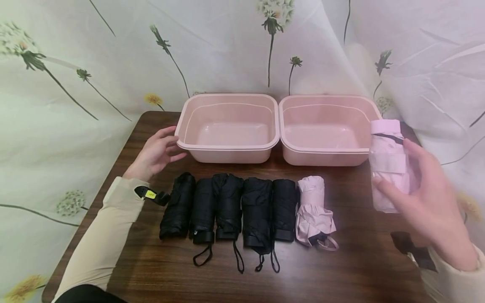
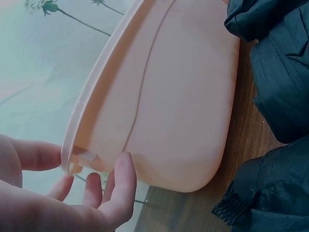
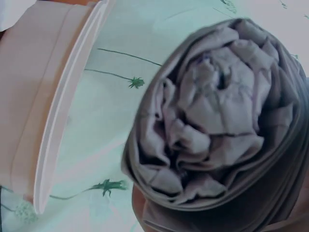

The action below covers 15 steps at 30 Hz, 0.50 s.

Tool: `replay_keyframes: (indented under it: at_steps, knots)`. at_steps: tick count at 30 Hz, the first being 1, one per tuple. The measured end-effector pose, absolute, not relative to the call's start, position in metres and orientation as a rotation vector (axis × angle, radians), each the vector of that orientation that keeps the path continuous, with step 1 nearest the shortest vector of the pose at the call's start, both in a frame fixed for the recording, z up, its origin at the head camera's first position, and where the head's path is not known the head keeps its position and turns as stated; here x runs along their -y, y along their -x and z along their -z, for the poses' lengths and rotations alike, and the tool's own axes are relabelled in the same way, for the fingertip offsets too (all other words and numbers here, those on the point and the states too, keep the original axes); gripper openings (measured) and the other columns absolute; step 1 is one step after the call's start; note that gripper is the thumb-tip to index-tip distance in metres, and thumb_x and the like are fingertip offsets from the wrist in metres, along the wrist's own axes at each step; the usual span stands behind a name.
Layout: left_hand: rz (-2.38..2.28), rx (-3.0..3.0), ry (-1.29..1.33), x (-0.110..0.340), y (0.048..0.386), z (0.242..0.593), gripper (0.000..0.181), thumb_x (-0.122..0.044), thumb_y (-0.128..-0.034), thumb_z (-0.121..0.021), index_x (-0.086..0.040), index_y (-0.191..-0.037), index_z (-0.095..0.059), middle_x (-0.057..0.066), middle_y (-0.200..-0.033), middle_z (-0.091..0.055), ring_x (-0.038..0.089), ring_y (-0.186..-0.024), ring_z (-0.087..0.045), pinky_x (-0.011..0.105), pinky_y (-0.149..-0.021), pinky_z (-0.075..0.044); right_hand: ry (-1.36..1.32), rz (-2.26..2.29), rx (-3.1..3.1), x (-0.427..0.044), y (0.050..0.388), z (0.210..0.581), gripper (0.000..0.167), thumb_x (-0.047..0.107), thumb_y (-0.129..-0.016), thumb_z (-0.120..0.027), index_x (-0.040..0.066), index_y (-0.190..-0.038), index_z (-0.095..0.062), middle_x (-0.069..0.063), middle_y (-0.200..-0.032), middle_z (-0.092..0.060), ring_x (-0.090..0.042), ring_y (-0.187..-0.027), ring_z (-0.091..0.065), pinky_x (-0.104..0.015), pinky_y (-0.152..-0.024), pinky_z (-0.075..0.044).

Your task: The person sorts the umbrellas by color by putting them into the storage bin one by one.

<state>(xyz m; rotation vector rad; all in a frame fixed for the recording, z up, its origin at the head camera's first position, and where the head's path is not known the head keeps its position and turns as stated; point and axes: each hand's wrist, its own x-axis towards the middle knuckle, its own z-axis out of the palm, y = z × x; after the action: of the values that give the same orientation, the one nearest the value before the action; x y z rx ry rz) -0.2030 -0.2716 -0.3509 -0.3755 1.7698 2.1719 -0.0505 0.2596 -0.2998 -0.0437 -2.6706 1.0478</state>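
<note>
My right hand (image 1: 432, 198) grips a folded pink umbrella (image 1: 387, 166), raised beside the right end of the right pink basin (image 1: 323, 158). The umbrella's rolled fabric end (image 3: 217, 106) fills much of the right wrist view. At the left basin (image 1: 231, 155), my left hand (image 1: 156, 153) touches the left end of the rim with spread fingers (image 2: 124, 174). Below the basins lies a row of folded umbrellas: several black ones, such as a black umbrella (image 1: 257, 210), and a second pink umbrella (image 1: 313, 210) at the row's right end.
Both basins stand side by side at the back of the brown wooden table (image 1: 341, 273), with nothing inside. Behind them hangs a white cloth (image 1: 219, 46) printed with dandelions. Wrist loops (image 1: 204, 256) from some umbrellas lie toward the front.
</note>
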Motion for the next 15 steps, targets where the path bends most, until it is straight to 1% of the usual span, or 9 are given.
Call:
replay_keyframes:
  at_steps: [2, 4, 6, 9, 10, 12, 15]
  knots:
    - [-2.168, -1.780, 0.376, 0.271, 0.204, 0.351, 0.061, -0.010, -0.0984, -0.052, -0.018, -0.151, -0.023, 0.002, -0.125, -0.048, 0.013, -0.099, -0.063, 0.032, -0.078, -0.058, 0.072, -1.072, 2.646, -0.256, 0.052, 0.298, 0.082, 0.021, -0.082, -0.076, 0.029, -0.150, -0.032, -0.012, -0.134, -0.045, -0.005, -0.099, -0.043, -0.004, -0.074, -0.032]
    - [-2.148, -1.811, 0.375, 0.271, 0.204, 0.351, 0.060, -0.011, -0.0988, -0.052, -0.018, -0.151, -0.024, 0.002, -0.125, -0.049, 0.013, -0.101, -0.063, 0.032, -0.079, -0.058, 0.094, -1.103, 2.618, -0.253, 0.054, 0.297, 0.081, 0.020, -0.082, -0.077, 0.031, -0.149, -0.033, -0.008, -0.135, -0.045, -0.004, -0.100, -0.043, -0.003, -0.075, -0.033]
    - [-2.126, -1.839, 0.377, 0.271, 0.204, 0.351, 0.059, -0.012, -0.0992, -0.051, -0.019, -0.151, -0.024, 0.002, -0.126, -0.049, 0.014, -0.103, -0.062, 0.032, -0.080, -0.058, 0.105, -1.173, 2.572, -0.249, 0.056, 0.296, 0.081, 0.016, -0.081, -0.077, 0.030, -0.148, -0.034, -0.001, -0.132, -0.048, -0.002, -0.099, -0.046, -0.002, -0.075, -0.036]
    - [-2.101, -1.868, 0.383, 0.272, 0.205, 0.351, 0.058, -0.013, -0.0998, -0.050, -0.020, -0.152, -0.024, 0.002, -0.129, -0.048, 0.014, -0.106, -0.060, 0.032, -0.081, -0.057, 0.109, -1.267, 2.485, -0.242, 0.063, 0.295, 0.080, 0.008, -0.079, -0.077, 0.025, -0.147, -0.038, 0.011, -0.122, -0.050, -0.002, -0.097, -0.051, -0.003, -0.072, -0.042]
    - [-2.097, -1.870, 0.385, 0.272, 0.205, 0.352, 0.058, -0.013, -0.0998, -0.050, -0.021, -0.152, -0.024, 0.002, -0.130, -0.048, 0.014, -0.107, -0.060, 0.032, -0.082, -0.057, 0.106, -1.304, 2.447, -0.239, 0.066, 0.295, 0.079, 0.005, -0.079, -0.077, 0.023, -0.146, -0.039, 0.012, -0.120, -0.050, -0.002, -0.097, -0.053, -0.003, -0.073, -0.044]
    - [-2.096, -1.870, 0.387, 0.272, 0.206, 0.352, 0.058, -0.013, -0.0998, -0.050, -0.021, -0.151, -0.025, 0.002, -0.131, -0.047, 0.014, -0.106, -0.060, 0.033, -0.082, -0.057, 0.102, -1.398, 2.356, -0.233, 0.073, 0.295, 0.077, -0.002, -0.077, -0.075, 0.020, -0.143, -0.043, 0.011, -0.119, -0.054, -0.005, -0.097, -0.056, -0.005, -0.072, -0.047]
    - [-2.118, -1.846, 0.375, 0.272, 0.207, 0.353, 0.058, -0.012, -0.0994, -0.051, -0.020, -0.150, -0.025, 0.002, -0.128, -0.049, 0.014, -0.103, -0.061, 0.033, -0.081, -0.057, 0.076, -1.621, 2.180, -0.225, 0.084, 0.297, 0.073, -0.009, -0.074, -0.074, 0.015, -0.139, -0.048, 0.002, -0.119, -0.058, -0.011, -0.098, -0.059, -0.010, -0.071, -0.051]
